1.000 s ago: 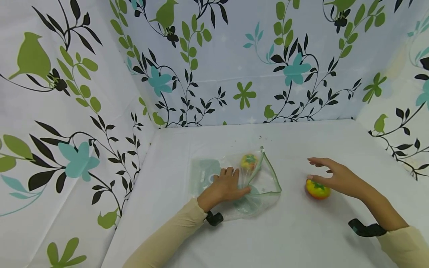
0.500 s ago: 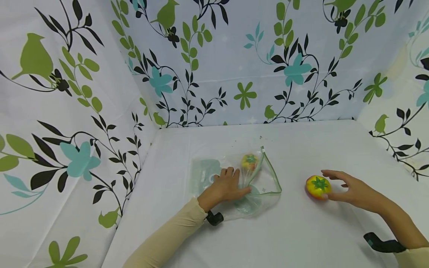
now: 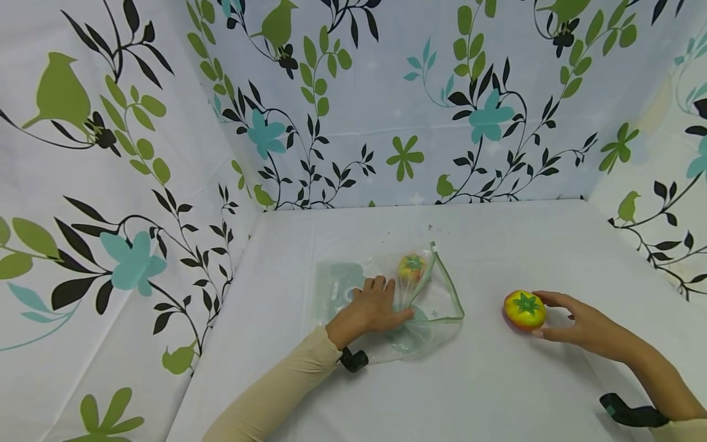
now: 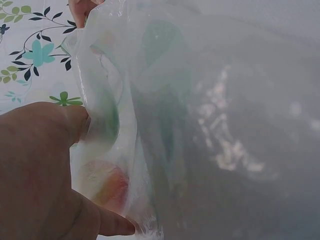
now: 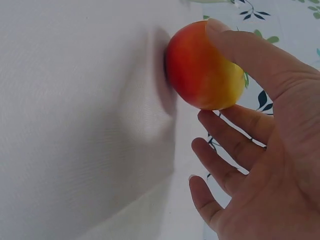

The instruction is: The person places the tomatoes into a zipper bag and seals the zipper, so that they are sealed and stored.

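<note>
Overall, a white fabric backdrop (image 3: 342, 138) printed with green birds, black sprigs and turquoise flowers takes up the most room, standing behind and beside the smooth white surface (image 3: 486, 387). A beige sleeve (image 3: 273, 387) reaches in from the lower left. Left of the surface's middle lies a clear plastic zip bag (image 3: 409, 334) with pale green patches, its green seal parted at the right end. The left hand (image 3: 372, 310) rests across the bag, fingers extended and slightly spread, thumb pointing toward the seal. Well apart from it, the right hand (image 3: 582, 331) pinches a glossy, round, yellow-and-red fruit (image 3: 525, 309) with a star-shaped green top, thumb on one side and fingertips on the other; the fruit sits on the surface, right of the bag. Slightly smaller to the eye, a similar fruit (image 3: 411, 267) lies inside the bag, just beyond the left fingertips, blurred by plastic.
</note>
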Demonstrator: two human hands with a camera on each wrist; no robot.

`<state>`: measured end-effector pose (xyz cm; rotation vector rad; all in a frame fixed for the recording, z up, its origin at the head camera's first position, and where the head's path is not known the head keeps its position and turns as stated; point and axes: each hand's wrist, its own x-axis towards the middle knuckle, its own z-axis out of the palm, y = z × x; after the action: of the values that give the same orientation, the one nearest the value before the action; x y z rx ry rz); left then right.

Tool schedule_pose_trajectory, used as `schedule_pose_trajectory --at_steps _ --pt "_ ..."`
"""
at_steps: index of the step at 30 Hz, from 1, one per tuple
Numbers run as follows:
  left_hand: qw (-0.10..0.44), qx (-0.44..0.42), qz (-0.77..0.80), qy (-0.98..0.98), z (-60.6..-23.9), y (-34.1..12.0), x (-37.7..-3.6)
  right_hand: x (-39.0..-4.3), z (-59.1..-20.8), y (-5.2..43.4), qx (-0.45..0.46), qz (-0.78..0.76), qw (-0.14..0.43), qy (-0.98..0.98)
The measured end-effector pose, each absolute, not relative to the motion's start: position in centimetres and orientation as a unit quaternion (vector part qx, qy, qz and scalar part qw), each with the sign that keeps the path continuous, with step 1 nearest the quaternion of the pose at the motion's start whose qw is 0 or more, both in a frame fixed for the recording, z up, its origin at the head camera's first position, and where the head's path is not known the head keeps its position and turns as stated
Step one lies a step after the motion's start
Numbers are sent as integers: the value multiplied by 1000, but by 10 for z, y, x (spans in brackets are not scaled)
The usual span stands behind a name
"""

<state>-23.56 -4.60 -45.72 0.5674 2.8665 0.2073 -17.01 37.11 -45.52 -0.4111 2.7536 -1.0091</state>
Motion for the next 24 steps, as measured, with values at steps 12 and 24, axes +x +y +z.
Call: schedule_pose_trajectory --at_steps 12,24 --pt "109 191 66 973 -457 -45 -235 -172 -462 369 -130 -322 65 936" --pt "108 195 73 972 -457 -45 -236 -171 -465 371 -118 -318 54 939"
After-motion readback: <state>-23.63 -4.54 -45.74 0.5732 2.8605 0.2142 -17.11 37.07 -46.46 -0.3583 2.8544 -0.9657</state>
